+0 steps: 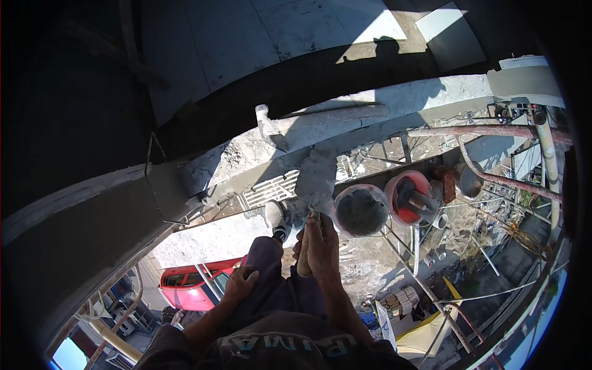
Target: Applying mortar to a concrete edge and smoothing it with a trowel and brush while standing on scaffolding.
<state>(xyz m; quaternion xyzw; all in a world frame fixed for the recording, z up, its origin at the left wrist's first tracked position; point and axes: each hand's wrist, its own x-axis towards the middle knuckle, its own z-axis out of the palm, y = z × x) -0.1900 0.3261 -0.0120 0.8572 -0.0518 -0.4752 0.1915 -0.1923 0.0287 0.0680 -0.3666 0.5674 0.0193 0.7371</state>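
Observation:
My right hand (320, 246) is closed round the handle of a trowel just in front of my body. The trowel's flat grey blade (317, 176), smeared with mortar, points away from me toward the ledge. Just right of it stands a bucket of grey mortar (360, 211). My left hand (240, 283) rests on my left thigh with nothing seen in it, its fingers lying loosely on the cloth. On the whitish ledge (231, 155) ahead lies a mortar-caked hammer (333, 117), its head toward the left.
A red bucket (408, 194) with tools in it stands beyond the mortar bucket. My shoe (275, 214) is on a mortar-stained plank (203, 242). Scaffold pipes (493, 131) run along the right. Far below are a red car (191, 287) and rubble ground.

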